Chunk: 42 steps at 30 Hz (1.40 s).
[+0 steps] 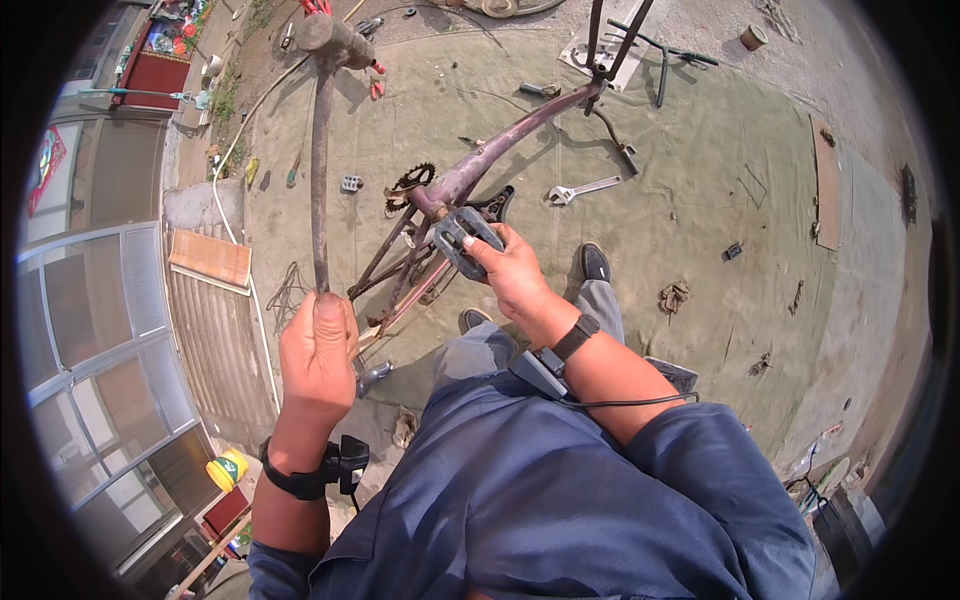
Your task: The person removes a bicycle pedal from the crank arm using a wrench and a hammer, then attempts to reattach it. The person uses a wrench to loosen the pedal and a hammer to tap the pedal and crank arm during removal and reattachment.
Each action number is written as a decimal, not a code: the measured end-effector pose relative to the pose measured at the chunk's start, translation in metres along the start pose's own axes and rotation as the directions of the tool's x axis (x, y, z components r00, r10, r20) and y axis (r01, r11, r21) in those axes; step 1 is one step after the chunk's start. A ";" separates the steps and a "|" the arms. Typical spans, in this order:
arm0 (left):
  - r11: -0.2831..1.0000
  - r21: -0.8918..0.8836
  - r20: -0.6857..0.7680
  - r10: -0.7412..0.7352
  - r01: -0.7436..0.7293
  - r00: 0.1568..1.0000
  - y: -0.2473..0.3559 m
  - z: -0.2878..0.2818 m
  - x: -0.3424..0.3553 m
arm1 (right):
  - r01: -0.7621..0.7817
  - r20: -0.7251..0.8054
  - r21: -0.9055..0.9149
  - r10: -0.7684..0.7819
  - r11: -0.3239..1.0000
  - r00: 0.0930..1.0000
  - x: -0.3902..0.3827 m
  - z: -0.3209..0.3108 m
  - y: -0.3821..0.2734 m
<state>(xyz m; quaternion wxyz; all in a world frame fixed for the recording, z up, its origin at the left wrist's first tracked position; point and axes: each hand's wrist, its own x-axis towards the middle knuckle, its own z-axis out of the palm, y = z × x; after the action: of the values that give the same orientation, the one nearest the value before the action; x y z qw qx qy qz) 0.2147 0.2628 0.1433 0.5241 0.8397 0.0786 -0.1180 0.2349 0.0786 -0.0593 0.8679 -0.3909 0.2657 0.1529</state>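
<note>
My left hand (320,350) is wrapped round the lower end of the long handle of a hammer (321,170). Its rusty head is at the top, raised above the ground. In my right hand (522,278) is a black bicycle pedal (452,236), thumb on its face and fingers behind. The pedal sits in front of the bottom bracket of a worn purple bicycle frame (505,140); whether it is joined to a crank there is hidden. A dark toothed chainring (410,187) shows left of the bracket. The frame's rear stays run down toward my legs.
A green ground sheet (700,210) lies under the frame. On it are an adjustable wrench (585,190), another pedal (351,184) and a crumpled rag (674,296). Handlebars (665,50) lie far right. A pale hose (222,185) and a wooden board (210,258) are on the left.
</note>
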 end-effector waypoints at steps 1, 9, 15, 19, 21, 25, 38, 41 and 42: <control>0.986 -0.100 0.024 0.135 -0.132 0.991 0.000 0.000 0.000 | -0.004 0.005 0.013 0.004 1.000 1.000 -0.001 0.000 -0.001; 0.949 0.151 0.145 -0.298 0.276 0.944 -0.099 0.016 -0.021 | -0.061 0.012 0.009 0.061 0.998 0.998 0.003 0.001 -0.014; 0.938 -0.194 0.047 -0.284 0.288 0.958 -0.107 0.013 -0.029 | -0.167 0.049 -0.018 0.167 0.986 0.985 0.001 -0.005 -0.016; 0.846 -0.345 0.114 -0.392 0.406 0.913 -0.110 0.032 -0.041 | -0.193 0.077 -0.026 0.195 0.981 0.978 0.006 -0.010 -0.021; 0.741 -0.478 0.174 -0.447 0.473 0.877 -0.119 0.038 -0.050 | -0.208 0.069 -0.084 0.214 0.975 0.974 0.009 -0.013 -0.024; 0.627 -0.664 0.171 -0.404 0.408 0.899 -0.134 0.040 -0.065 | -0.199 0.078 -0.199 0.218 0.960 0.973 0.013 -0.014 -0.031; 0.754 -0.630 -0.123 -0.335 0.188 0.934 -0.185 0.143 -0.092 | -0.057 0.173 -0.663 0.228 0.746 0.958 0.019 -0.007 -0.049; 0.844 -0.501 -0.157 -0.307 0.192 0.939 -0.170 0.173 -0.069 | -0.030 0.205 -0.698 0.241 0.715 0.949 0.024 -0.010 -0.051; 0.862 -0.448 -0.153 -0.333 0.235 0.930 -0.166 0.178 -0.064 | -0.031 0.205 -0.707 0.247 0.706 0.947 0.025 -0.011 -0.052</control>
<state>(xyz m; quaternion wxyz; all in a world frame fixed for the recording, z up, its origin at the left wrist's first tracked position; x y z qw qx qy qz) 0.0907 0.1751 -0.0567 0.6574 0.6932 0.2849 -0.0786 0.2760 0.0377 -0.0489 0.6717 -0.6403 0.0901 0.3616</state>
